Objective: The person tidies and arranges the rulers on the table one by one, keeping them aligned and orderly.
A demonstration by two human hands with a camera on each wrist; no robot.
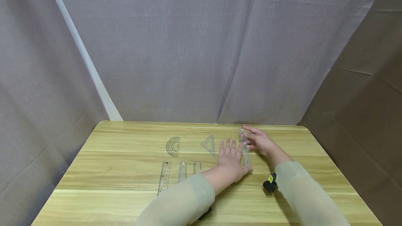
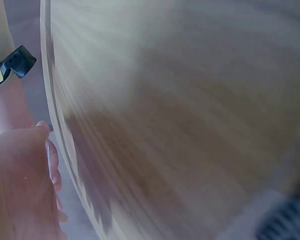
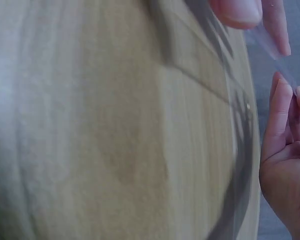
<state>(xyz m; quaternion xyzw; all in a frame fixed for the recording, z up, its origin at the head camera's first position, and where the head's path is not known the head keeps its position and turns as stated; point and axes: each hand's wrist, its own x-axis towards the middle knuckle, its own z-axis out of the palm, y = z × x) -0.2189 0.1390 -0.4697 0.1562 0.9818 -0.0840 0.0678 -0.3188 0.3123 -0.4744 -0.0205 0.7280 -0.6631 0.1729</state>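
A clear ruler [image 1: 246, 155] lies lengthwise between both hands near the right back of the table. My right hand [image 1: 261, 142] pinches its far part between thumb and fingers; in the right wrist view, the right hand [image 3: 287, 165] grips the ruler [image 3: 270, 45], which shows nearly edge-on. My left hand [image 1: 229, 161], palm down with fingers straight and spread, reaches its thumb to the ruler's near end. Whether the left fingers press on it is hard to tell. The left wrist view shows the left hand [image 2: 20, 185] at the edge and no ruler.
Left of the hands lie a clear protractor [image 1: 173, 146] and a set square [image 1: 213, 145]. Three more clear rulers stand in a row nearer: one [image 1: 163, 178], another [image 1: 183, 172], and a third [image 1: 197, 166] partly behind the left sleeve [image 1: 185, 198]. Grey curtains [image 1: 176, 62] enclose the table.
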